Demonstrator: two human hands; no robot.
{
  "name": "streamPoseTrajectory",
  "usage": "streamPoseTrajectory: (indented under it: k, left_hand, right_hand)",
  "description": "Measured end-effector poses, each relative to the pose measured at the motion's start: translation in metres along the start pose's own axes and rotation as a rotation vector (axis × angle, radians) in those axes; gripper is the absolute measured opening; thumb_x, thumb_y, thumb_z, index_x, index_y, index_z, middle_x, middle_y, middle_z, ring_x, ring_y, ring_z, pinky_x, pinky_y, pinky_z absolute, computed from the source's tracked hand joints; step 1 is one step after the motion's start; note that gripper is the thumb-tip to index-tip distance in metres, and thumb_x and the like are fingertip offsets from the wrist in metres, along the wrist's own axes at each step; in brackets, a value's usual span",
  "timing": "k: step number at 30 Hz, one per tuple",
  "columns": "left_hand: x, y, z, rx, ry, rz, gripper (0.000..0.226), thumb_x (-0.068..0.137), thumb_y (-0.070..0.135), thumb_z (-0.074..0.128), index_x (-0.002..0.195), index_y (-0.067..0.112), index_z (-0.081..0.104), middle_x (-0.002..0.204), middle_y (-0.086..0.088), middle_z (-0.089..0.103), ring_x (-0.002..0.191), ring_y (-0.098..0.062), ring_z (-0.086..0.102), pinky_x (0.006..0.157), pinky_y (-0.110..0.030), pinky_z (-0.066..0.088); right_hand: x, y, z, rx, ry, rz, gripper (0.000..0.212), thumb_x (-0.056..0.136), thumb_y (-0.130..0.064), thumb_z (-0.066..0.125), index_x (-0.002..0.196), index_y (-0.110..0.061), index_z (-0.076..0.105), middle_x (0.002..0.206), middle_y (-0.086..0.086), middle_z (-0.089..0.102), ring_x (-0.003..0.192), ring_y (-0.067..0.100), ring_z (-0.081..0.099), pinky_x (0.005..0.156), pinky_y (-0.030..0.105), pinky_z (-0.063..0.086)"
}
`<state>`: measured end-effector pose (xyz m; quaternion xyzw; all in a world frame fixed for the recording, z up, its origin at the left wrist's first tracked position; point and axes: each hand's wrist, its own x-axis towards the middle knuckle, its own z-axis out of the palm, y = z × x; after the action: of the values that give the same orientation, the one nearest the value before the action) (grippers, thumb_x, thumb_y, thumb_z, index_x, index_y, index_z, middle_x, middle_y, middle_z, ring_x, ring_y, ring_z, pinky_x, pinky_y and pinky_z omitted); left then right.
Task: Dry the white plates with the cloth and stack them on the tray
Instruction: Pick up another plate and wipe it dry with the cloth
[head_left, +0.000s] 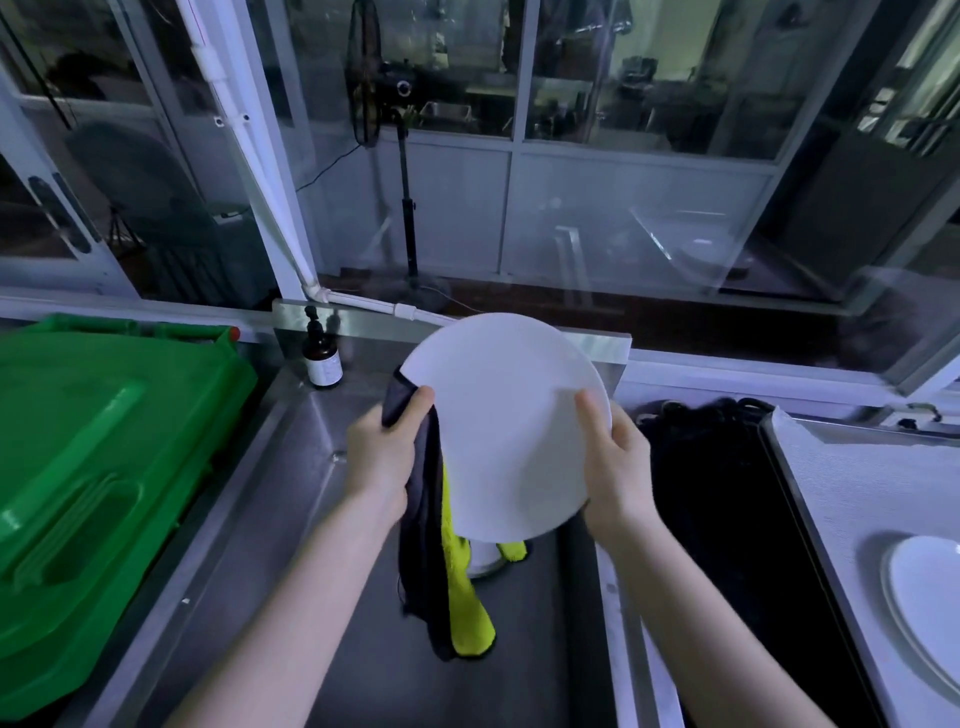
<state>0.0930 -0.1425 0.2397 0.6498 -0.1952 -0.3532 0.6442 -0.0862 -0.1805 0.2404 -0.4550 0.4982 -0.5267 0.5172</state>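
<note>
I hold a white plate (506, 421) tilted up over the steel sink (291, 499). My left hand (384, 447) grips its left rim together with a grey and yellow cloth (447, 587), which hangs down behind and below the plate. My right hand (613, 457) grips the plate's right rim, thumb on the face. Another white object (485, 558) shows partly under the held plate, down in the sink. At the far right a white plate (924, 608) lies on the tray (841, 488).
A green plastic bin (88, 483) fills the left side. A brown pump bottle (322, 356) stands at the sink's back left corner. A black basin or mat (727, 499) lies between sink and tray. Glass partitions rise behind the counter.
</note>
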Motion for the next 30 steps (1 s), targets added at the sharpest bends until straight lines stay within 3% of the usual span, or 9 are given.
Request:
streamPoseTrajectory:
  k: [4, 7, 9, 11, 15, 18, 25, 28, 30]
  left_hand:
    - [0.015, 0.009, -0.003, 0.146, -0.179, 0.173, 0.023, 0.085, 0.026, 0.075, 0.076, 0.006, 0.067, 0.078, -0.004, 0.070, 0.073, -0.016, 0.060, 0.068, -0.030, 0.046]
    - [0.013, 0.020, 0.006, 0.370, -0.396, 0.367, 0.047, 0.076, 0.041, 0.079, 0.075, -0.003, 0.064, 0.069, 0.000, 0.060, 0.063, -0.010, 0.048, 0.060, -0.028, 0.035]
    - [0.016, 0.020, 0.009, 0.410, -0.446, 0.388, 0.070, 0.062, 0.059, 0.074, 0.081, -0.008, 0.062, 0.071, -0.002, 0.059, 0.064, -0.011, 0.046, 0.061, -0.029, 0.034]
    - [0.015, 0.018, 0.007, 0.376, -0.435, 0.370, 0.073, 0.060, 0.062, 0.071, 0.082, -0.008, 0.062, 0.072, -0.004, 0.061, 0.066, -0.011, 0.048, 0.062, -0.030, 0.035]
    - [0.003, -0.002, 0.008, 0.049, -0.120, 0.098, 0.035, 0.083, 0.035, 0.075, 0.081, 0.001, 0.065, 0.077, -0.007, 0.069, 0.073, -0.017, 0.058, 0.066, -0.028, 0.046]
    - [-0.007, -0.012, 0.013, -0.077, 0.067, -0.086, 0.023, 0.088, 0.029, 0.072, 0.074, 0.016, 0.061, 0.070, 0.003, 0.063, 0.065, -0.012, 0.056, 0.048, -0.012, 0.044]
    - [0.022, -0.001, -0.006, 0.205, -0.155, 0.258, 0.027, 0.083, 0.028, 0.075, 0.071, 0.006, 0.065, 0.068, -0.005, 0.067, 0.067, -0.013, 0.054, 0.065, -0.030, 0.041]
    - [0.022, 0.006, 0.003, 0.459, -0.387, 0.464, 0.061, 0.068, 0.053, 0.075, 0.074, -0.006, 0.061, 0.063, -0.004, 0.053, 0.061, -0.010, 0.040, 0.058, -0.029, 0.030]
    - [0.021, 0.007, 0.008, 0.547, -0.475, 0.512, 0.075, 0.060, 0.065, 0.069, 0.075, -0.008, 0.060, 0.066, 0.001, 0.048, 0.062, -0.010, 0.038, 0.059, -0.029, 0.028]
  right_hand:
    - [0.027, -0.040, -0.021, -0.385, -0.372, -0.229, 0.051, 0.089, -0.047, 0.063, 0.080, 0.003, 0.055, 0.069, 0.001, 0.045, 0.065, 0.013, 0.042, 0.061, 0.033, 0.031]
    - [0.040, -0.056, -0.018, -0.625, -0.553, -0.251, 0.059, 0.085, -0.059, 0.065, 0.092, 0.000, 0.066, 0.079, 0.013, 0.070, 0.071, 0.029, 0.066, 0.067, 0.042, 0.052]
    - [0.040, -0.054, -0.017, -0.664, -0.556, -0.249, 0.074, 0.078, -0.068, 0.062, 0.094, 0.004, 0.065, 0.080, 0.019, 0.069, 0.070, 0.035, 0.064, 0.067, 0.045, 0.053]
    - [0.039, -0.052, -0.020, -0.611, -0.511, -0.246, 0.068, 0.085, -0.060, 0.064, 0.089, 0.008, 0.063, 0.070, 0.013, 0.060, 0.061, 0.022, 0.055, 0.061, 0.037, 0.045]
    - [0.021, -0.033, -0.011, -0.094, -0.130, -0.031, 0.042, 0.093, -0.036, 0.067, 0.082, 0.005, 0.066, 0.073, 0.009, 0.057, 0.069, 0.019, 0.052, 0.065, 0.035, 0.041]
    - [0.003, -0.005, 0.007, 0.147, 0.116, 0.187, 0.030, 0.093, -0.037, 0.066, 0.071, -0.017, 0.069, 0.077, 0.000, 0.063, 0.076, 0.018, 0.057, 0.071, 0.034, 0.046]
    - [0.034, -0.035, -0.025, -0.301, -0.393, -0.092, 0.019, 0.090, -0.033, 0.071, 0.091, -0.015, 0.071, 0.078, -0.002, 0.072, 0.071, 0.018, 0.067, 0.063, 0.030, 0.052]
    - [0.047, -0.045, -0.018, -0.712, -0.613, -0.177, 0.062, 0.077, -0.062, 0.074, 0.093, -0.003, 0.070, 0.087, 0.013, 0.073, 0.079, 0.026, 0.070, 0.072, 0.043, 0.055]
    - [0.046, -0.040, -0.015, -0.753, -0.647, -0.133, 0.094, 0.061, -0.082, 0.070, 0.091, 0.007, 0.065, 0.081, 0.023, 0.067, 0.068, 0.025, 0.062, 0.066, 0.040, 0.049]
